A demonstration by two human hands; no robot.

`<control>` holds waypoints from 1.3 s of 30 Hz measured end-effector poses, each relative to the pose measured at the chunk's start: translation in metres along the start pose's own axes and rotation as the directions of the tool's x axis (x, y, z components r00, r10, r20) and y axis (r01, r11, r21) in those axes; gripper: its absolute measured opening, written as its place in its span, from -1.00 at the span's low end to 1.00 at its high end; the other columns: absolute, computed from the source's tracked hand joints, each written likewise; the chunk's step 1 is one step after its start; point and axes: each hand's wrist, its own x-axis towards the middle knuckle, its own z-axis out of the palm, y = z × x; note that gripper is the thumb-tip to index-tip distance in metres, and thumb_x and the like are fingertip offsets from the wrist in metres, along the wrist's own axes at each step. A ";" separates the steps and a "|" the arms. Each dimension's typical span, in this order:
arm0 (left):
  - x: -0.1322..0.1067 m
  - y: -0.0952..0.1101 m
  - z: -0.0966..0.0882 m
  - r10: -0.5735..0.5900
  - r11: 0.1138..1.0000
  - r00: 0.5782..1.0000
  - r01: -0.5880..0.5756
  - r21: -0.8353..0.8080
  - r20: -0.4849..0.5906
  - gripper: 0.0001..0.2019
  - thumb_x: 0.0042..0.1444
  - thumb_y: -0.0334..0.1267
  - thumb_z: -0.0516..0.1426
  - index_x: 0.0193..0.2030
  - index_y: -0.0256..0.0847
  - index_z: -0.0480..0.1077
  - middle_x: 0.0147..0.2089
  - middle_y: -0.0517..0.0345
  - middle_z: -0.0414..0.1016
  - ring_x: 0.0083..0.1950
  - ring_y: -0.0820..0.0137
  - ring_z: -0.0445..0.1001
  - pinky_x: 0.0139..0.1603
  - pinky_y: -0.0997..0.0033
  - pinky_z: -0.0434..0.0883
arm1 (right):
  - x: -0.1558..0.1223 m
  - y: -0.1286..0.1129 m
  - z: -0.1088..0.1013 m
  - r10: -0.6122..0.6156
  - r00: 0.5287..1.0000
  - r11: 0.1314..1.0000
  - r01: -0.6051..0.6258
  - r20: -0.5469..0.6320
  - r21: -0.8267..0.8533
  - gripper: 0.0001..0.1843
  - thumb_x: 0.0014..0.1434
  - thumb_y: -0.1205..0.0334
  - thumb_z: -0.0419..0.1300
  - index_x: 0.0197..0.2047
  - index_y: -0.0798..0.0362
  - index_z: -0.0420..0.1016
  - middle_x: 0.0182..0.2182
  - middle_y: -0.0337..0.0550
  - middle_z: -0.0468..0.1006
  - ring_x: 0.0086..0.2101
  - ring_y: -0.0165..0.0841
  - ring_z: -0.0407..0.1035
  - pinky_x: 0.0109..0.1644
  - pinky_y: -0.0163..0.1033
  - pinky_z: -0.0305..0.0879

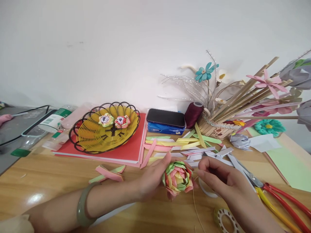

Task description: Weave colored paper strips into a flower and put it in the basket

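A layered paper flower (178,178) in green, pink, yellow and red rests in my left hand (155,174), whose fingers curl around its side and underneath. Just right of the flower, my right hand (216,176) is closed in a pinch. Whatever is between those fingertips is too small to make out. A thin tan thread (195,207) hangs down between the flower and my right fingers. Below my right hand lies a roll of tape (225,220), and a white ring (206,189) is partly hidden behind it.
Folded paper strips (179,142) lie behind my hands. A yellow basket (85,136) holding two small paper flowers sits on red paper (136,149). Scissors (262,184) lie at right. Behind stand a phone (166,117), a thread spool (193,115) and a stick holder (211,127) with craft flowers.
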 end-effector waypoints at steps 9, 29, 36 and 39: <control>0.001 -0.002 0.001 0.095 0.995 0.994 -0.095 -0.002 -0.053 -0.42 0.11 0.20 -0.13 -0.14 -0.29 0.40 -0.43 0.05 0.46 -0.57 0.52 0.35 -0.71 0.65 0.21 | -0.010 -0.013 0.006 -0.185 0.956 0.982 0.167 -0.228 -0.093 -0.85 0.08 0.15 0.19 -0.48 -0.01 0.41 -0.62 -0.29 0.30 -0.59 -0.45 0.18 -0.61 -0.38 0.13; 0.001 0.002 0.000 0.077 0.958 0.997 -0.067 -0.279 0.024 -0.68 0.12 -0.08 0.08 -0.03 -0.14 0.37 -0.30 0.09 0.50 -0.42 0.42 0.52 -0.51 0.48 0.48 | -0.010 -0.002 0.010 -0.477 0.871 0.835 0.408 -0.119 -0.369 -0.83 0.15 0.35 0.11 -0.16 -0.03 0.34 -0.45 -0.24 0.42 -0.55 -0.44 0.29 -0.55 -0.35 0.29; -0.003 0.004 0.002 0.117 0.969 0.991 -0.101 -0.224 0.063 -0.61 -0.02 -0.20 0.23 0.00 -0.11 0.39 -0.17 0.08 0.47 -0.29 0.45 0.50 -0.33 0.47 0.48 | -0.009 -0.001 0.008 -0.570 0.807 0.763 0.448 -0.157 -0.466 -0.84 0.11 0.39 0.13 -0.22 -0.02 0.37 -0.44 -0.22 0.41 -0.53 -0.43 0.31 -0.52 -0.33 0.30; -0.003 0.004 0.003 0.146 0.969 0.988 -0.134 -0.207 0.044 -0.62 -0.03 -0.25 0.25 -0.01 -0.05 0.40 -0.18 0.13 0.44 -0.24 0.49 0.46 -0.26 0.47 0.46 | -0.010 -0.003 0.007 -0.596 0.792 0.739 0.479 -0.130 -0.474 -0.86 0.11 0.38 0.15 -0.25 -0.02 0.37 -0.41 -0.20 0.41 -0.51 -0.42 0.31 -0.51 -0.33 0.31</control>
